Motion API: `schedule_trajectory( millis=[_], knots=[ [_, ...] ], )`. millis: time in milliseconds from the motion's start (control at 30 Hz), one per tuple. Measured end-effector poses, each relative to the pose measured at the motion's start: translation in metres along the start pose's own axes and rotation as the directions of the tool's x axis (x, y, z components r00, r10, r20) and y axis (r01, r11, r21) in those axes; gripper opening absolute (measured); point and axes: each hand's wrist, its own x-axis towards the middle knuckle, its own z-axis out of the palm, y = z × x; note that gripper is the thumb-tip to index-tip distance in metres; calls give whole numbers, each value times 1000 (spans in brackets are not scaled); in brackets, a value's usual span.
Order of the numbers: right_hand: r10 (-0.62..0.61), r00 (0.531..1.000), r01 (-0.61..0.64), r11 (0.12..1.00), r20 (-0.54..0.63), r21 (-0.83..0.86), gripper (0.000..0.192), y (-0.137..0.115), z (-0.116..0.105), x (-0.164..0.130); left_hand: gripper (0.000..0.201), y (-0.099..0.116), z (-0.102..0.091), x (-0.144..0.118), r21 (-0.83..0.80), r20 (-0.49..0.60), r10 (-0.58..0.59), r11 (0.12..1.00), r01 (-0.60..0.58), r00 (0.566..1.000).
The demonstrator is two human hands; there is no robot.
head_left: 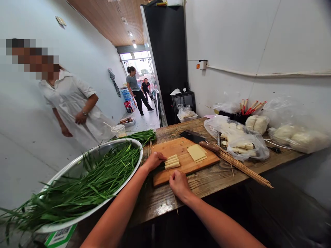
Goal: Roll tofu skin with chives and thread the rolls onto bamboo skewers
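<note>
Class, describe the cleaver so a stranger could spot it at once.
Find the wooden cutting board on the wooden table. Across its far right corner lies the cleaver: a broad dark blade with a brown wooden handle, unlike the thin bamboo skewers beside it.

Cutting board point(181, 162) frame centre on table point(207, 179). My left hand point(154, 160) on strips point(172, 162) at board's left; my right hand point(179, 184) below them, holding skewer point(173, 193). Basin point(77, 168) lower left. Cleaver point(199, 140) behind board, bags point(240, 139) right.

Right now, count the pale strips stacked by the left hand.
3 pale yellow strips, stacked side by side on the wooden cutting board, against the left hand; more may be hidden.
</note>
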Motion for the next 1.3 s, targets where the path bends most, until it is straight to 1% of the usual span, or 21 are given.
schedule_trajectory(
  millis=[233,300,333,400,433,500,567,600,700,833,900,1000,1067,1133,1200,1233,1267,1300],
  knots=[
    [-52,999,52,999,-9,-9,13,3,2,2,23,2,-5,1,29,51,26,999,-27,998],
    [-46,999,46,999,-6,11,13,5,2,2,25,9,-6,-1,68,52,-14,998,11,999],
    [-39,999,40,999,-4,23,13,5,2,2,26,14,-6,-2,104,39,-55,993,51,998],
    [-28,1000,28,999,-1,43,13,7,3,2,28,27,-3,-6,189,-17,-128,973,129,992],
    [-28,1000,28,998,0,50,13,8,3,2,28,33,-1,-7,223,-44,-132,965,138,990],
    [-34,999,34,997,1,67,11,9,3,3,32,46,6,-9,248,-61,-73,965,86,995],
    [-44,999,44,995,3,88,10,10,2,3,40,54,13,-11,217,-16,-1,976,4,1000],
    [-47,999,46,994,5,101,9,10,2,3,43,57,16,-12,191,14,12,981,-15,1000],
    [-57,998,54,988,13,142,11,9,1,2,44,61,20,-15,120,56,-5,993,-2,998],
    [-113,994,111,977,2,183,15,16,-3,-6,43,66,20,-19,104,29,-24,994,20,999],
    [-166,986,168,965,-24,201,17,27,-10,-12,43,67,21,-21,125,21,-23,992,20,1000],
    [-232,970,241,948,-68,207,22,46,-30,-10,45,68,27,-24,173,-12,0,985,2,1000],
    [-277,958,284,948,-68,145,27,49,-48,9,44,68,32,-27,198,-74,14,980,1,997],
    [-359,933,359,933,-19,24,38,34,-66,46,41,68,37,-31,196,-143,24,981,5,989],
    [-442,894,447,888,71,-108,54,2,-80,95,40,66,42,-34,177,-175,17,984,14,984],
    [-481,870,493,858,111,-146,57,-19,-84,121,39,63,45,-35,169,-189,7,985,25,982],
    [-493,861,509,845,125,-168,54,-40,-87,146,39,58,47,-35,165,-201,3,986,31,980],
    [-478,871,492,854,117,-169,48,-62,-89,169,40,52,51,-35,167,-208,6,986,29,978]
  ],
)
